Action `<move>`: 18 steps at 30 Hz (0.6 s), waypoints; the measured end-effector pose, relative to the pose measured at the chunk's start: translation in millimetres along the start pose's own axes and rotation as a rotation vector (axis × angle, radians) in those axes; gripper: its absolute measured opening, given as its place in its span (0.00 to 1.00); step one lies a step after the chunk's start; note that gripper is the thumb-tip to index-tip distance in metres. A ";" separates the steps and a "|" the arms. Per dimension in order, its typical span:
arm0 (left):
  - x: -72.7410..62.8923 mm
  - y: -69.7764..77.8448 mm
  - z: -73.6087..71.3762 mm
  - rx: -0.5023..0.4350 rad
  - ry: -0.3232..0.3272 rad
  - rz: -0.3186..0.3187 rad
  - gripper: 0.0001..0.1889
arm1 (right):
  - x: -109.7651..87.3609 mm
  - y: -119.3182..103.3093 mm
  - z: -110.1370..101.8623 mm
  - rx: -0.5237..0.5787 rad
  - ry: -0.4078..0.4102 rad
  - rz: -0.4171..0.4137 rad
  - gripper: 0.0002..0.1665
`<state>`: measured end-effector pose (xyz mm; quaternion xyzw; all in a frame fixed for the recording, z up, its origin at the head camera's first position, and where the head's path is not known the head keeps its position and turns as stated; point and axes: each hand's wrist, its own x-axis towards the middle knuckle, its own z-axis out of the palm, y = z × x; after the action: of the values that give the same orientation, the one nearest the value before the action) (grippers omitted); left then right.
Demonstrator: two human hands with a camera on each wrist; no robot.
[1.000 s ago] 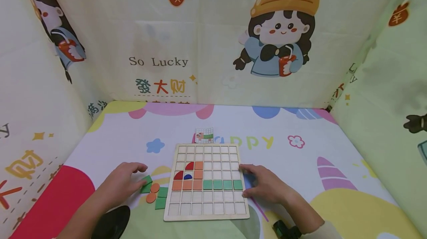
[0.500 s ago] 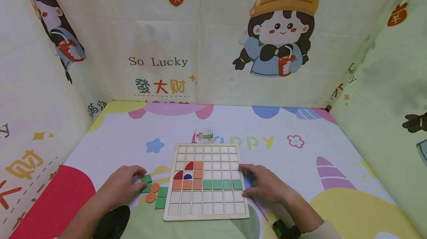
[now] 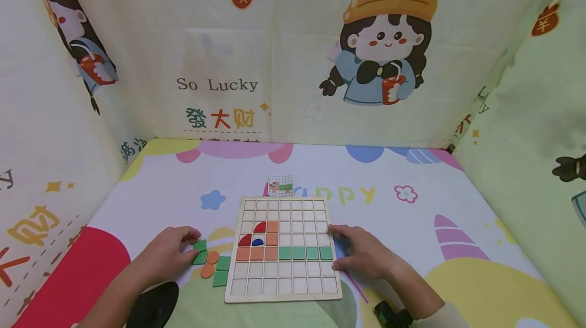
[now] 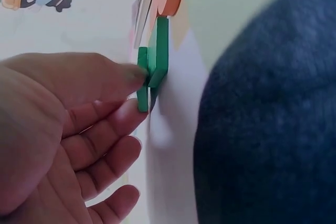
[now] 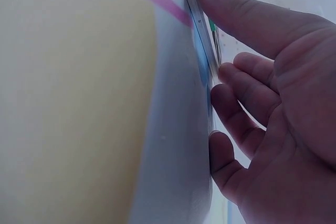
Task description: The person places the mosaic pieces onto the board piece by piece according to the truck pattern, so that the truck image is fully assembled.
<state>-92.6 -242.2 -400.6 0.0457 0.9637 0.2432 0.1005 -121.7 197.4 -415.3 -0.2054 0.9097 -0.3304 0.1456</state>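
My left hand (image 3: pixel 168 250) is left of the wooden grid board (image 3: pixel 283 295), its thumb and index finger pinching a green square tile (image 4: pixel 142 100) by its edges. Another green tile (image 4: pixel 159 51) lies right against it. Beside these are orange discs (image 3: pixel 207 270) and more green tiles (image 3: pixel 220 278). My right hand (image 3: pixel 366 252) rests its thumb and fingertips along the board's right edge, fingers relaxed. Set in the board are orange squares (image 3: pixel 257 254), red quarter-round pieces (image 3: pixel 244 240), a blue half-round piece (image 3: pixel 258 242) and a row of green squares (image 3: pixel 298 253).
A small printed grid card (image 3: pixel 280 185) stands just behind the board. On the near left sits a black rounded object (image 3: pixel 153 305); a dark device (image 3: pixel 392 315) is by the right wrist. Patterned cloth walls (image 3: pixel 293 63) enclose the table at back and sides.
My left hand has come down onto the green tiles, and its thumb and index finger have closed on one. The right hand and the board have stayed in place.
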 end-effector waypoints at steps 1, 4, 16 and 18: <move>0.1 0.1 0.1 -0.002 -0.002 -0.003 0.22 | 0.0 0.2 0.0 -0.001 -0.001 0.000 0.47; 0.7 0.3 0.1 -0.001 0.001 -0.004 0.21 | 0.3 0.5 0.0 -0.001 -0.003 -0.006 0.46; 1.9 4.8 1.8 0.003 0.009 -0.007 0.20 | 0.2 1.3 -0.2 -0.004 0.002 -0.009 0.46; 1.3 5.3 2.5 0.000 0.010 -0.012 0.20 | 0.2 1.5 0.1 -0.001 0.002 -0.010 0.46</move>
<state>-93.1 -236.2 -400.5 0.0388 0.9644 0.2430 0.0971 -122.3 198.3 -416.4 -0.2096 0.9090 -0.3306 0.1430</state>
